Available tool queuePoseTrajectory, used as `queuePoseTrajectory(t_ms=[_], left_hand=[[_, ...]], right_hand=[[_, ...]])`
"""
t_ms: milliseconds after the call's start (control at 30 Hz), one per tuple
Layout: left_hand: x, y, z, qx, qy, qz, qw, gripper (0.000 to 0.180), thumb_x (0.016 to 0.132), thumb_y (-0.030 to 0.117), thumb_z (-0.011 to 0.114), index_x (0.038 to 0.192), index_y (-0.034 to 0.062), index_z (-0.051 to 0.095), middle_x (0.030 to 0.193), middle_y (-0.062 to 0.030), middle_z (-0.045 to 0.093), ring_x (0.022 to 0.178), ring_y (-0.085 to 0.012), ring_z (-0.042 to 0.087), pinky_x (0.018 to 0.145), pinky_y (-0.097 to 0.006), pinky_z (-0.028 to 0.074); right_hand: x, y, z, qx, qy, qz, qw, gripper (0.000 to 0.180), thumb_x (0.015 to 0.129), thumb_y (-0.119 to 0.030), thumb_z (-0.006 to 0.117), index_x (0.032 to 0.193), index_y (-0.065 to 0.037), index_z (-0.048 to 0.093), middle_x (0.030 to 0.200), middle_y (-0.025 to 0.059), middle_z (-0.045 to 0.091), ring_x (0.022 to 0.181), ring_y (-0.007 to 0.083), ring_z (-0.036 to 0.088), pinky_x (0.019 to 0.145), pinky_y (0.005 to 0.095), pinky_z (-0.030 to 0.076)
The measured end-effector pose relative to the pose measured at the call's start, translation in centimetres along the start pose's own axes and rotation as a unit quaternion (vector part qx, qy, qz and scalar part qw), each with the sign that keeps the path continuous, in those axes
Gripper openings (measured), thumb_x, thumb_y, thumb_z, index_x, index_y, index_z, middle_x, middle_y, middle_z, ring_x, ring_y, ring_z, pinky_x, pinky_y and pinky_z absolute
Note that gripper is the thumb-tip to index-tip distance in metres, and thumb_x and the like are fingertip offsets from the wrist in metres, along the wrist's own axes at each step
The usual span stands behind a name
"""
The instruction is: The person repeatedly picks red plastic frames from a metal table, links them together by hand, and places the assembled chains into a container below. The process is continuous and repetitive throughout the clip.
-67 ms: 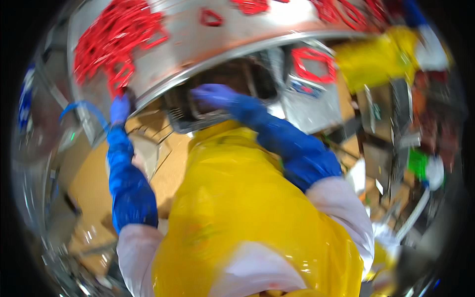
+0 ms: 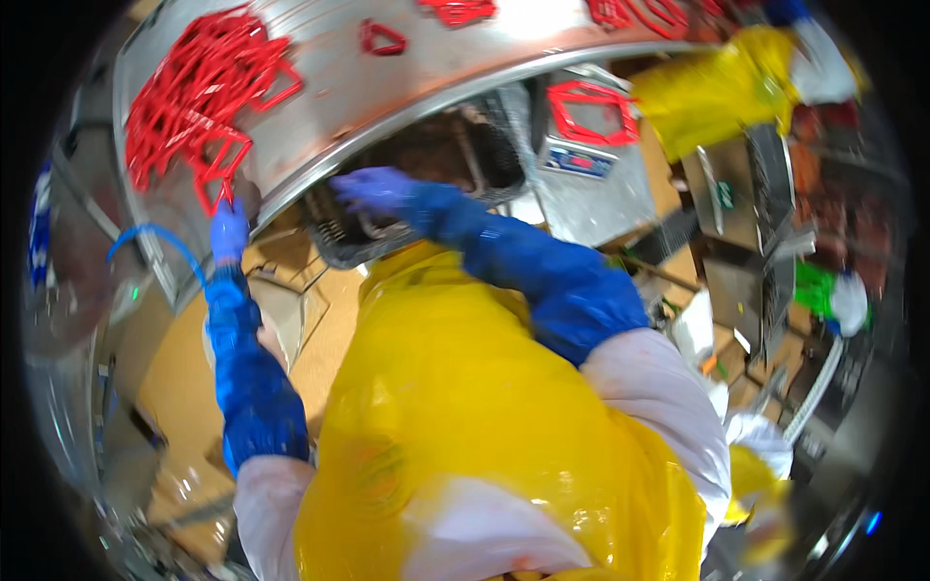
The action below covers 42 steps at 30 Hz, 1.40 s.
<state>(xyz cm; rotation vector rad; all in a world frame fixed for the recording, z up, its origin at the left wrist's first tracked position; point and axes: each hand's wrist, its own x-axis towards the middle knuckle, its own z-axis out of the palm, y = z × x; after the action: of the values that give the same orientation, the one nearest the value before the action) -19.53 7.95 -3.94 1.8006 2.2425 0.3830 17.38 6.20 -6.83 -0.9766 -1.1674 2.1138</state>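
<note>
My left hand (image 2: 230, 234), in a purple glove, is at the table's front edge with its fingers closed on the tip of a red frame (image 2: 221, 167). That angular, open-centred frame hangs at the near end of a heap of red frames (image 2: 199, 87). My right hand (image 2: 373, 191), gloved the same way, hovers over a black crate (image 2: 334, 250) below the table edge. Its fingers point left and look spread, with nothing seen in them. The crate's inside is dark brownish, and my right hand and forearm hide part of it.
More red frames (image 2: 383, 39) lie along the metal table (image 2: 320, 116). To the crate's right, another red frame (image 2: 593, 114) rests on a scale (image 2: 579, 161). A co-worker's yellow apron (image 2: 717, 87) is at the far right. A blue hose (image 2: 155, 230) curves beside my left forearm.
My right hand has moved left over the crate, and its fingers look more spread. The whole view has shifted slightly. My left hand remains at the red frame.
</note>
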Motion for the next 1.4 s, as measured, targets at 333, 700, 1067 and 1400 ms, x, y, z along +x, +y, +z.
queuePoseTrajectory(t_ms=[333, 700, 1067, 1400], left_hand=[[-12.2, 22.8, -9.6, -0.058, 0.061, 0.388, 0.918, 0.035, 0.080, 0.014, 0.076, 0.112, 0.0086, 0.061, 0.098, -0.0154, 0.066, 0.097, -0.0374, 0.063, 0.090, -0.045, 0.048], [7.3, -0.7, -4.5, 0.117, 0.054, 0.378, 0.917, 0.028, 0.089, 0.028, 0.067, 0.107, 0.0075, 0.065, 0.095, -0.0165, 0.068, 0.094, -0.0364, 0.064, 0.094, -0.048, 0.045], [4.5, 0.7, -7.2, 0.216, -0.029, 0.164, 0.962, 0.040, 0.091, 0.047, 0.066, 0.109, 0.0117, 0.071, 0.105, -0.0147, 0.069, 0.101, -0.0306, 0.065, 0.096, -0.042, 0.044], [-1.6, 13.3, 2.5, -0.642, -0.316, -0.153, 0.681, 0.052, 0.104, 0.055, 0.042, 0.098, 0.0076, 0.062, 0.079, -0.0036, 0.063, 0.064, -0.0135, 0.058, 0.061, -0.031, 0.049]], right_hand=[[-4.3, -9.3, 5.7, -0.197, 0.020, -0.058, 0.978, 0.035, 0.096, -0.029, 0.058, 0.117, -0.001, 0.065, 0.084, 0.0101, 0.068, 0.076, 0.0199, 0.064, 0.073, 0.0366, 0.051], [-31.2, -24.7, -31.4, 0.111, 0.163, -0.017, 0.980, 0.022, 0.102, -0.025, 0.054, 0.118, -0.010, 0.060, 0.071, -0.0080, 0.052, 0.047, 0.0035, 0.044, 0.039, 0.0198, 0.034], [-13.7, -36.1, -24.5, -0.108, 0.386, -0.078, 0.913, 0.045, 0.104, -0.037, 0.048, 0.143, -0.015, 0.054, 0.125, -0.0030, 0.059, 0.067, 0.0019, 0.048, 0.060, 0.0173, 0.039], [2.9, -7.8, 6.2, -0.273, 0.045, -0.046, 0.960, 0.040, 0.101, -0.043, 0.049, 0.112, -0.011, 0.070, 0.073, 0.0100, 0.063, 0.064, 0.0303, 0.062, 0.060, 0.0422, 0.050]])
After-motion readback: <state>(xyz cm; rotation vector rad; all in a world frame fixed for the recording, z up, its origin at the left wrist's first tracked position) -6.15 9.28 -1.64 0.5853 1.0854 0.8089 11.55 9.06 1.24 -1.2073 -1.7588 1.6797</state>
